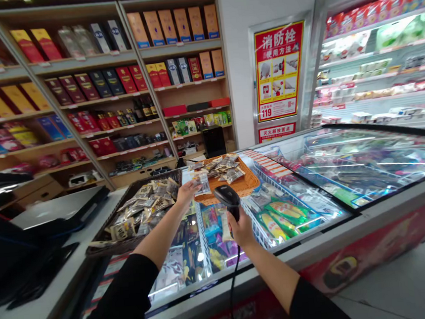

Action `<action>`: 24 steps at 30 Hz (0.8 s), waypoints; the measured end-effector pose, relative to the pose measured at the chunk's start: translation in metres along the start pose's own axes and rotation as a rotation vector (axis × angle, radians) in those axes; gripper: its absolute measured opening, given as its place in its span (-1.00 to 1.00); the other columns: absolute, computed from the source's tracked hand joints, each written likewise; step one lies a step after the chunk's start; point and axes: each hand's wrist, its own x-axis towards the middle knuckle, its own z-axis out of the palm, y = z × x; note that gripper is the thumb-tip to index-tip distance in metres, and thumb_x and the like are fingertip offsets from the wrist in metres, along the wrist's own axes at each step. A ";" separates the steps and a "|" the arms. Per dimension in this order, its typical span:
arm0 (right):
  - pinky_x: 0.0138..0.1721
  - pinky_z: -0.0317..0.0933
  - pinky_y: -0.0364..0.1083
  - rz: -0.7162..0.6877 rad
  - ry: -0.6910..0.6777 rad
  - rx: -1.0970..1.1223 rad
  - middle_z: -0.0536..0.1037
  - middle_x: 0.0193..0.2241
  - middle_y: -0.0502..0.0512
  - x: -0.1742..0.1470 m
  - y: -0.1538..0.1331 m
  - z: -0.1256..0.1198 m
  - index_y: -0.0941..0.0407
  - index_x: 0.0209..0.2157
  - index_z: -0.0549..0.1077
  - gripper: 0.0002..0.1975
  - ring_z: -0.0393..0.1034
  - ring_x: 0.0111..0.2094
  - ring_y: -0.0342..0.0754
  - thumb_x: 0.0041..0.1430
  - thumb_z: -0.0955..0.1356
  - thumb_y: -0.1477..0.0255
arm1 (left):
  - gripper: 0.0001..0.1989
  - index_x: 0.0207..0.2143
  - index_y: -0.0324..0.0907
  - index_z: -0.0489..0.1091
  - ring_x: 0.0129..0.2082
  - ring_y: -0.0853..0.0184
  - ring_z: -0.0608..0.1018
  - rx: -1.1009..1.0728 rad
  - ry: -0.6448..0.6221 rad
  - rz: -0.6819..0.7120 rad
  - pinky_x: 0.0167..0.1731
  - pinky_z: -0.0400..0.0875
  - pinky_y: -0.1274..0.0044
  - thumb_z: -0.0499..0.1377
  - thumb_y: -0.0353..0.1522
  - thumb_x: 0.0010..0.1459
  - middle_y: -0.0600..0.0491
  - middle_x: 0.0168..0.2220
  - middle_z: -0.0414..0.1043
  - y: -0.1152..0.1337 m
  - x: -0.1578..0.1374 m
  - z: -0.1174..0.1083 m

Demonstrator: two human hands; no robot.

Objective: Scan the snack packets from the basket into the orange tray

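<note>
My right hand (242, 229) is wrapped round the handle of a black barcode scanner (227, 196), whose cord hangs down over the freezer front. The scanner head points forward and left, toward the orange basket. My left hand (187, 191) grips a small clear-and-printed snack packet (202, 181) at the left rim of the orange woven basket (250, 182). More packets (228, 165) lie in that basket. Left of my left hand, a dark brown woven basket (104, 223) holds a heap of similar packets (149, 200).
Both baskets sit on a glass-topped chest freezer (275, 193) with wrapped frozen goods inside. A flat scale-like device (60, 207) and dark equipment stand on the counter at left. Shelves of boxes (102, 85) line the back; a lit fridge (379, 70) is at right.
</note>
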 end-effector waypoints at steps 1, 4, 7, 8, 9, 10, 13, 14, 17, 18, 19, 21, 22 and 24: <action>-0.61 0.13 -0.17 0.008 -0.026 -0.040 0.32 -0.74 -0.13 -0.001 0.000 0.001 0.12 -0.30 0.37 -0.72 0.25 -0.70 -0.12 0.18 0.25 0.18 | -0.49 -0.31 -0.22 0.46 -0.37 0.32 0.53 -0.025 0.026 -0.006 -0.45 0.31 0.59 0.45 -0.25 -0.40 0.00 -0.39 0.52 -0.003 -0.005 -0.008; -0.59 0.13 -0.18 -0.010 -0.106 -0.160 0.38 -0.70 -0.07 -0.003 -0.004 0.004 0.12 -0.32 0.39 -0.72 0.31 -0.66 -0.09 0.19 0.24 0.19 | -0.44 -0.25 -0.22 0.47 -0.38 0.35 0.53 -0.093 0.094 -0.001 -0.48 0.30 0.61 0.45 -0.25 -0.40 0.01 -0.38 0.52 -0.011 -0.013 -0.014; -0.54 0.14 -0.17 -0.051 -0.140 -0.284 0.44 -0.62 0.00 -0.005 -0.009 0.005 0.13 -0.29 0.41 -0.71 0.37 -0.58 -0.05 0.18 0.24 0.20 | -0.43 -0.27 -0.25 0.47 -0.42 0.38 0.52 -0.105 0.148 -0.020 -0.53 0.27 0.64 0.46 -0.29 -0.44 -0.01 -0.36 0.52 -0.012 -0.015 -0.007; -0.53 0.14 -0.16 -0.057 -0.138 -0.316 0.45 -0.60 0.01 -0.006 -0.011 0.006 0.13 -0.29 0.41 -0.71 0.38 -0.55 -0.03 0.18 0.24 0.20 | -0.43 -0.27 -0.26 0.48 -0.43 0.39 0.51 -0.107 0.162 -0.030 -0.54 0.26 0.65 0.47 -0.29 -0.45 -0.01 -0.36 0.52 -0.011 -0.016 -0.005; -0.51 0.15 -0.16 -0.060 -0.136 -0.339 0.46 -0.59 0.03 -0.006 -0.012 0.006 0.13 -0.28 0.41 -0.70 0.39 -0.54 -0.02 0.18 0.24 0.19 | -0.44 -0.28 -0.26 0.48 -0.43 0.39 0.51 -0.109 0.169 -0.038 -0.55 0.25 0.66 0.46 -0.30 -0.45 -0.02 -0.35 0.52 -0.010 -0.016 -0.003; -0.50 0.15 -0.16 -0.061 -0.136 -0.355 0.47 -0.58 0.03 -0.007 -0.013 0.006 0.13 -0.28 0.41 -0.70 0.39 -0.53 -0.01 0.18 0.23 0.19 | -0.44 -0.28 -0.26 0.48 -0.43 0.39 0.51 -0.114 0.166 -0.043 -0.55 0.24 0.66 0.46 -0.30 -0.45 -0.02 -0.35 0.52 -0.009 -0.017 -0.002; -0.49 0.15 -0.15 -0.061 -0.146 -0.380 0.48 -0.57 0.04 -0.007 -0.014 0.006 0.13 -0.27 0.41 -0.68 0.39 -0.51 0.00 0.19 0.22 0.17 | -0.45 -0.28 -0.26 0.49 -0.41 0.39 0.51 -0.143 0.141 -0.045 -0.54 0.26 0.66 0.46 -0.30 -0.43 0.00 -0.36 0.52 -0.006 -0.021 -0.002; -0.48 0.15 -0.15 -0.062 -0.146 -0.385 0.48 -0.56 0.04 -0.007 -0.014 0.006 0.13 -0.27 0.41 -0.68 0.40 -0.50 0.01 0.19 0.22 0.17 | -0.45 -0.28 -0.26 0.48 -0.40 0.38 0.51 -0.154 0.143 -0.047 -0.53 0.27 0.65 0.46 -0.31 -0.44 0.00 -0.36 0.52 -0.005 -0.022 -0.003; -0.48 0.14 -0.15 -0.054 -0.138 -0.372 0.48 -0.57 0.04 -0.008 -0.013 0.005 0.13 -0.28 0.41 -0.67 0.39 -0.52 0.00 0.18 0.22 0.16 | -0.46 -0.29 -0.25 0.47 -0.39 0.37 0.52 -0.174 0.149 -0.044 -0.49 0.30 0.62 0.46 -0.33 -0.44 0.01 -0.35 0.52 -0.006 -0.022 -0.004; -0.48 0.14 -0.15 -0.047 -0.135 -0.360 0.47 -0.58 0.03 -0.008 -0.012 0.005 0.12 -0.28 0.41 -0.67 0.38 -0.53 -0.01 0.19 0.22 0.16 | -0.48 -0.30 -0.26 0.47 -0.38 0.36 0.52 -0.175 0.139 -0.043 -0.48 0.31 0.62 0.46 -0.33 -0.43 0.00 -0.35 0.52 -0.006 -0.022 -0.003; -0.48 0.15 -0.15 -0.042 -0.132 -0.346 0.46 -0.59 0.01 -0.008 -0.011 0.005 0.12 -0.28 0.41 -0.67 0.38 -0.55 -0.02 0.19 0.22 0.16 | -0.50 -0.30 -0.26 0.48 -0.37 0.35 0.52 -0.171 0.124 -0.046 -0.46 0.32 0.61 0.45 -0.33 -0.41 -0.01 -0.34 0.52 -0.007 -0.021 -0.002; -0.48 0.15 -0.14 -0.038 -0.123 -0.320 0.44 -0.62 -0.01 -0.009 -0.009 0.005 0.12 -0.27 0.41 -0.67 0.36 -0.57 -0.04 0.19 0.23 0.15 | -0.55 -0.29 -0.26 0.48 -0.31 0.31 0.53 -0.152 0.115 -0.027 -0.39 0.37 0.57 0.42 -0.34 -0.33 -0.03 -0.31 0.53 -0.006 -0.020 0.001; -0.49 0.15 -0.14 -0.039 -0.116 -0.304 0.42 -0.64 -0.03 -0.009 -0.007 0.005 0.12 -0.28 0.41 -0.68 0.35 -0.58 -0.04 0.18 0.24 0.15 | -0.57 -0.27 -0.26 0.48 -0.26 0.28 0.53 -0.125 0.136 0.006 -0.34 0.39 0.54 0.40 -0.34 -0.27 -0.04 -0.29 0.53 -0.004 -0.021 0.001; -0.52 0.15 -0.14 -0.036 -0.095 -0.258 0.37 -0.68 -0.07 -0.009 -0.004 0.004 0.11 -0.30 0.39 -0.69 0.31 -0.62 -0.06 0.18 0.25 0.16 | -0.62 -0.18 -0.22 0.48 -0.15 0.22 0.52 -0.006 0.220 0.143 -0.19 0.40 0.45 0.32 -0.34 -0.12 -0.04 -0.22 0.53 0.002 -0.026 -0.001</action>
